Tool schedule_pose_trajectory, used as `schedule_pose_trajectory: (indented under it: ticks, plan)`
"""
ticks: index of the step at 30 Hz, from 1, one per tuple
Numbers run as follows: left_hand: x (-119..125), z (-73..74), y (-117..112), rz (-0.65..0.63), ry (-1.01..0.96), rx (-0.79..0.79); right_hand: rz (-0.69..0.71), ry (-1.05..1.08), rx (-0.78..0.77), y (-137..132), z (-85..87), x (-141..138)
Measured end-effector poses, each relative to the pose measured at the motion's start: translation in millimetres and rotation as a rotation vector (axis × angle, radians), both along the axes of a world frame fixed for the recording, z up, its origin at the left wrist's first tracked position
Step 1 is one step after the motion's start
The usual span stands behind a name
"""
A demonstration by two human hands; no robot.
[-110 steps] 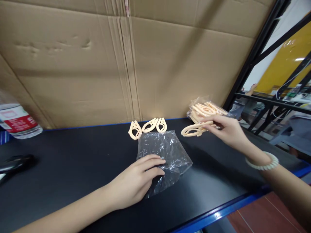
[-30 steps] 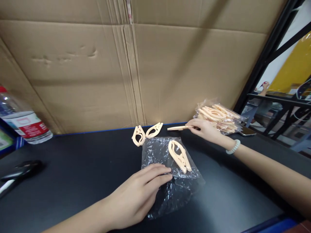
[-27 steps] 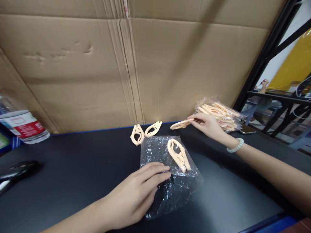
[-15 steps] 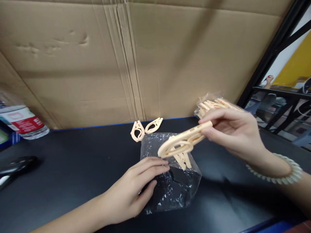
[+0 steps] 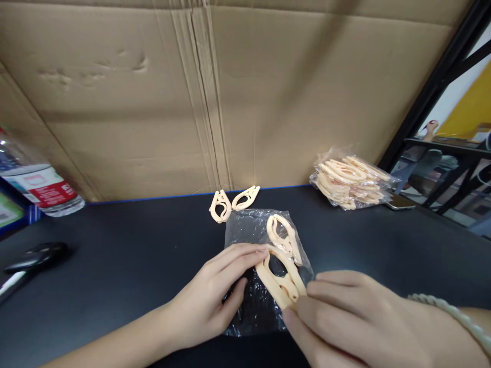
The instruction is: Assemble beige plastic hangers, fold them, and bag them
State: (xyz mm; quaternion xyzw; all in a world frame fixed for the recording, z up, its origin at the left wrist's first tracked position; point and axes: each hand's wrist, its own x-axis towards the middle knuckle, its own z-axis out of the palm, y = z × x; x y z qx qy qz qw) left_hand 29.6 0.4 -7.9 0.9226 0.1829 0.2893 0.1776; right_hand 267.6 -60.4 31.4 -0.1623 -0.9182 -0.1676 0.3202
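My right hand (image 5: 345,317) pinches the near end of a beige plastic folding hanger (image 5: 278,278), which slants over a clear plastic bag (image 5: 241,230). Inside the bag, toward its far right side, lies another beige hanger (image 5: 284,237). My left hand (image 5: 222,286) rests on the bag from the left, its fingers stretched out and the thumb apart from them. Its fingertips touch the bag and the far tip of the held hanger. Two more loose hangers, one at the left (image 5: 220,206) and one at the right (image 5: 245,198), lie just beyond the bag.
A full clear pack of beige hangers (image 5: 349,179) sits at the back right, with a phone-like flat object (image 5: 401,203) beside it. A cardboard wall (image 5: 268,102) closes off the back. On the left are a bottle (image 5: 46,184) and a black mouse-like object (image 5: 36,256).
My right hand has come down and toward me with the hanger, which has turned and now lies low over the bag. My left hand has stayed on the bag. The view has shifted slightly.
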Motion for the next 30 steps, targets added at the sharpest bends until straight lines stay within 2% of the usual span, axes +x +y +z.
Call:
schedule_pose_trajectory:
  ticks: [4, 9, 13, 20, 23, 26, 28, 30]
  plan:
    - [0.7, -0.8, -1.0, -0.010, 0.023, 0.081, -0.088, -0.179, 0.072, 4.0, -10.7, -14.7]
    - [-0.5, -1.3, -2.6, -0.013, 0.072, 0.173, -0.203, -0.194, 0.176, 6.8, -24.2, -21.3]
    - [-0.5, 0.3, -3.1, -0.034, 0.107, 0.177, -0.250, -0.212, 0.248, 7.6, -31.7, -24.7]
    - [0.9, 1.3, -3.1, -0.039, 0.095, 0.150, -0.343, -0.255, 0.197, 15.7, -42.0, -34.9]
    - [-0.5, -0.2, -3.2, -0.024, 0.108, 0.147, -0.255, -0.171, 0.113, 15.7, -34.2, -30.8]
    - [-1.9, -0.5, -3.8, -0.023, 0.120, 0.157, -0.178, 0.013, -0.023, 26.8, -16.3, -18.1]
    - [-2.4, 0.0, -4.3, -0.030, 0.135, 0.159, -0.212, 0.149, -0.101, 48.2, -5.2, -7.4]
    - [-2.6, 0.7, -4.7, -0.039, 0.140, 0.158, -0.239, 0.207, -0.202, 80.8, 1.2, 2.1]
